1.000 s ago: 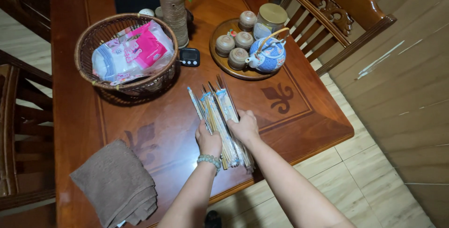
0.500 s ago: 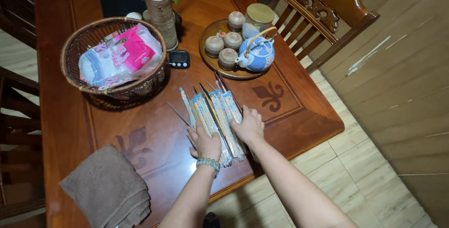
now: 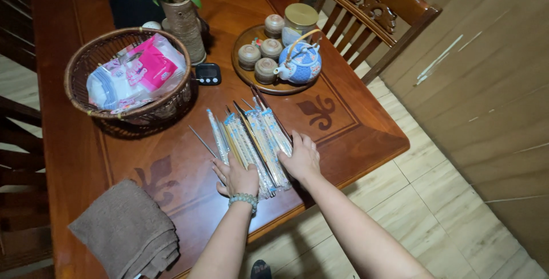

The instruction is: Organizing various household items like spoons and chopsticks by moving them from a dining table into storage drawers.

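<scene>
Both hands lie open and flat on a fan of wrapped chopsticks (image 3: 251, 141) mid-surface (image 3: 171, 164): left hand (image 3: 237, 177) at its 7 o'clock end, right hand (image 3: 300, 159) at 4 o'clock. A wicker basket (image 3: 128, 113) sits at 10 o'clock.

Your two forearms are bare, with no sleeves reaching them. On your left hand (image 3: 237, 177) side you wear a pale green beaded bracelet (image 3: 244, 200) snug at the wrist. Your right hand (image 3: 301, 159) wears nothing, wrist bare too.

Soft even indoor light, sharp pic.
</scene>
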